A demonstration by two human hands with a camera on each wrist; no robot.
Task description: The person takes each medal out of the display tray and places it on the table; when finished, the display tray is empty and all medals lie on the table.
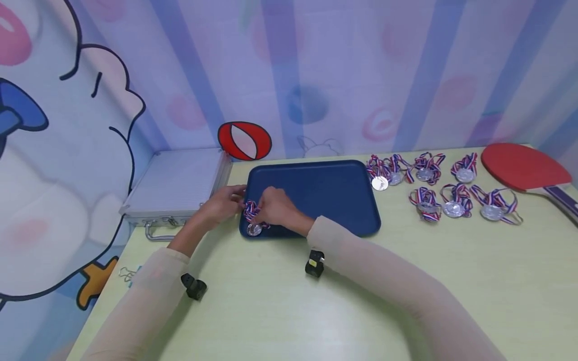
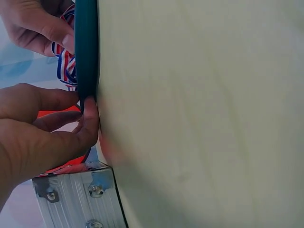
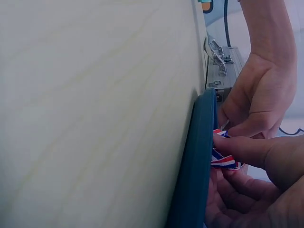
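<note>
A silver medal with a red, white and blue ribbon lies bunched in the near left corner of the dark blue tray. My right hand reaches over the tray, and its thumb and fingers pinch the striped ribbon in the right wrist view. At the tray's left edge, my left hand pinches the rim between thumb and forefinger, close beside the ribbon. Part of the ribbon is hidden behind the right hand's fingers.
Several medals with striped ribbons lie right of the tray. Beyond them is a red table tennis paddle. A silver case stands left of the tray, and a binder clip lies near the left table edge.
</note>
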